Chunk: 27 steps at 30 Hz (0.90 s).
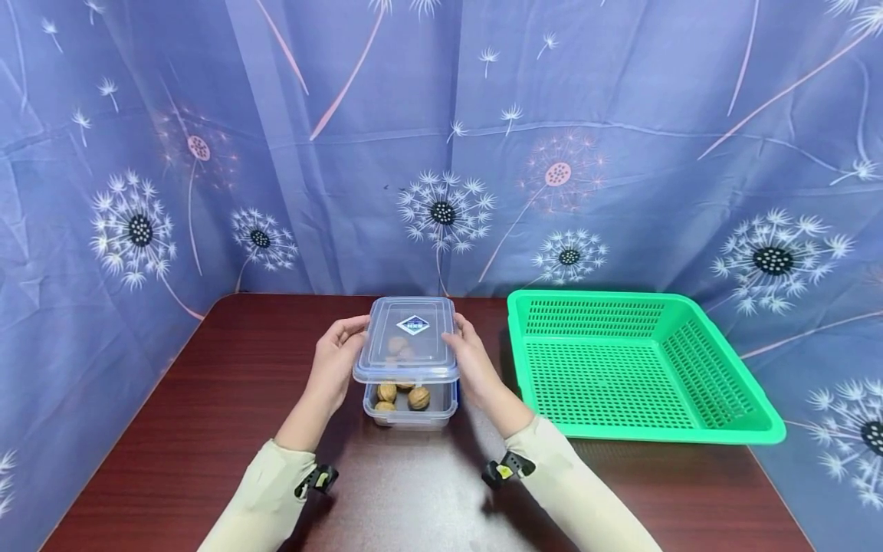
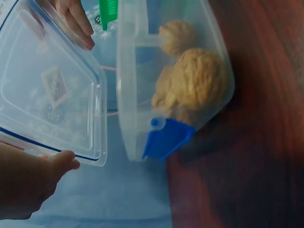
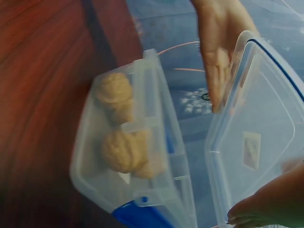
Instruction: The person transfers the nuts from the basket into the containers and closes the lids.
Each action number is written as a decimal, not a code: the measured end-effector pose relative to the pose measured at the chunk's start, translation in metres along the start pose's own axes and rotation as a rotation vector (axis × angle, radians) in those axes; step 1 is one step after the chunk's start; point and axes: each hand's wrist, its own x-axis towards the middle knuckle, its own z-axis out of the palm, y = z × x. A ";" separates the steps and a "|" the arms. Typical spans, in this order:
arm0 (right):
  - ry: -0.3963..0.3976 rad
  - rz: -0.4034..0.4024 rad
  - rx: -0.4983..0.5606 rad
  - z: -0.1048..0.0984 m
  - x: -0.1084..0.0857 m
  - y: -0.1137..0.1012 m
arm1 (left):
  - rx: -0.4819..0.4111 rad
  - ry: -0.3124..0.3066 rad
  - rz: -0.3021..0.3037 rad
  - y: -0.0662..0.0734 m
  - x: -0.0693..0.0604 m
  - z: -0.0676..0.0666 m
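Note:
A clear plastic lid point(image 1: 434, 360) with a small diamond-shaped label is held by its two sides, raised above a clear food container point(image 1: 414, 418). My left hand point(image 1: 336, 359) grips the lid's left edge, and my right hand point(image 1: 474, 362) grips the right edge. Several walnuts point(image 1: 418, 397) lie inside the container, partly hidden under the lid in the head view. From the left wrist, a gap shows between the lid point(image 2: 71, 114) and the container's rim point(image 2: 127, 95). A blue latch point(image 2: 168, 138) hangs at the container's side; another blue latch point(image 3: 137, 213) appears in the right wrist view.
A green perforated plastic basket point(image 1: 586, 383) stands on the right of the dark red wooden table point(image 1: 228, 383). Behind the table hangs a blue curtain point(image 1: 345, 215) with a dandelion print. Each wrist wears a black strap point(image 1: 317, 480).

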 end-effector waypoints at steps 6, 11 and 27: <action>0.059 -0.110 -0.299 0.002 -0.004 0.019 | 0.096 -0.089 -0.028 -0.008 -0.003 0.006; 0.053 -0.199 -0.428 -0.003 -0.002 0.037 | 0.267 -0.124 -0.120 -0.011 -0.005 0.008; 0.069 -0.255 -0.539 -0.007 0.000 0.061 | 0.435 -0.203 -0.119 -0.049 0.000 0.002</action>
